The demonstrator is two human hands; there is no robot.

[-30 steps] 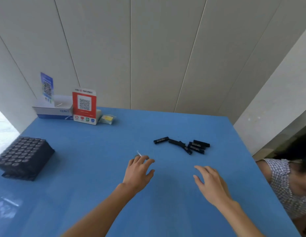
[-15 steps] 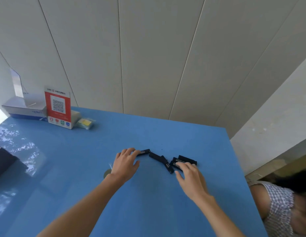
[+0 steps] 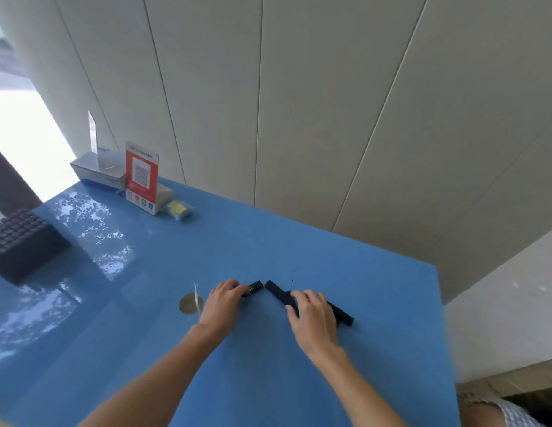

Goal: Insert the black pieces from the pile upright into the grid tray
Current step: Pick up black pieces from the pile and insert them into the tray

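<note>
- Black rectangular plastic pieces (image 3: 337, 311) are lying flat in a small pile on the blue tabletop (image 3: 299, 380), towards its right side and well apart from the tray.
- One short black piece (image 3: 255, 286) is lying just left of the pile, with its left end going under the fingers of the left hand (image 3: 223, 305); that grip is curling round the piece's end.
- The right hand (image 3: 313, 315) is lying over the middle of the pile, its fingers bending down onto the long pieces; whether this grip is actually clasping one I cannot tell.
- The black grid tray (image 3: 20, 243) is sitting at the tabletop's far left edge, partly cut off by the picture's border.
- A red-and-white QR-code sign (image 3: 142, 177) is standing against a white-and-blue cardboard box (image 3: 97, 172) at the back left corner.
</note>
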